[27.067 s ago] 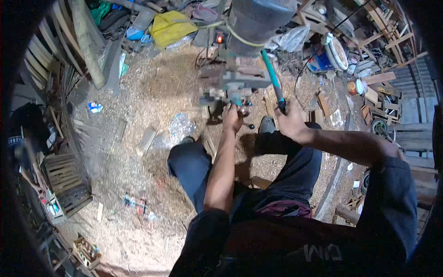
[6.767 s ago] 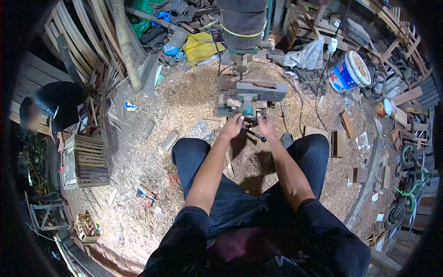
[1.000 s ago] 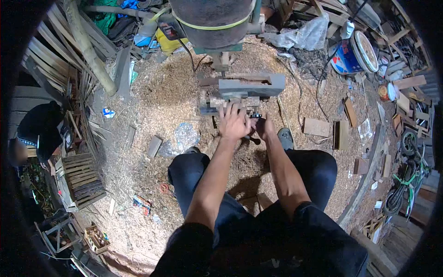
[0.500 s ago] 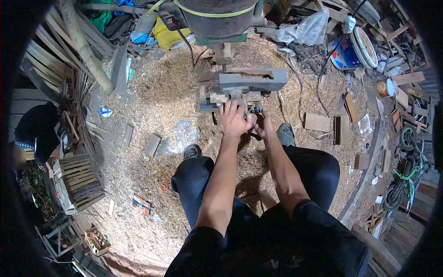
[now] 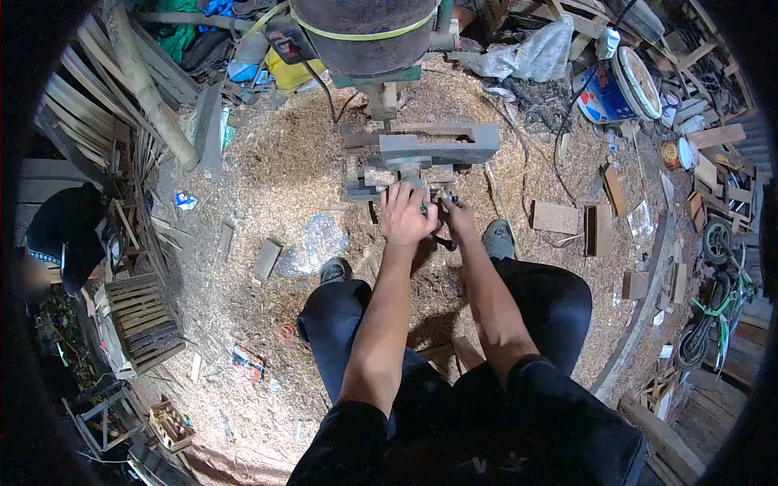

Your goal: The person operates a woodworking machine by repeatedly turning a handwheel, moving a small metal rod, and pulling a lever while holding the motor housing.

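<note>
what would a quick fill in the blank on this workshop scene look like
1. ____ of the person's hands, the left hand and the right hand, are at the vise in front of the drill press.
2. The slatted wooden crate lies on the person's ____ side.
3. The bucket with the white rim has a mostly ____ wall.

Missing words: both; left; blue
</note>
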{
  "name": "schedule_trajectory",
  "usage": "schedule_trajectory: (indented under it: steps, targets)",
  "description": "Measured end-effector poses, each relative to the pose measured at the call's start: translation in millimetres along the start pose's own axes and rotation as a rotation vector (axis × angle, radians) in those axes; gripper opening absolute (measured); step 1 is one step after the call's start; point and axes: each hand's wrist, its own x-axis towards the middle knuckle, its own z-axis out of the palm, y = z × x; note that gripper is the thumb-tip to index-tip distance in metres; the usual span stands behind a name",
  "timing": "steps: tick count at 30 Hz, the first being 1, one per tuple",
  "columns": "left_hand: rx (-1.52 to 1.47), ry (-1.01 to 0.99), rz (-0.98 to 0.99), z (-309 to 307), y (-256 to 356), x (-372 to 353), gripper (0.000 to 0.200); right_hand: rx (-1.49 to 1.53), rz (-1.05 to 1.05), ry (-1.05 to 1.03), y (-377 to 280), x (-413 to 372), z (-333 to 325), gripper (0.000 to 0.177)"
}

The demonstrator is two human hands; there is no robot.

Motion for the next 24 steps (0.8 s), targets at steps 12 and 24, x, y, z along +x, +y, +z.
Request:
schedule_trajectory:
  steps: [12,24]
  targets:
    - [-0.036,0.011,-0.003,2,-1,1,0.020,-0.446,-0.562,0.187,-28,-35,24,0.056]
    - [-0.040,0.021,-0.005,2,-1,1,0.019,-0.677,-0.622,0.306,-27,-41,31,0.055]
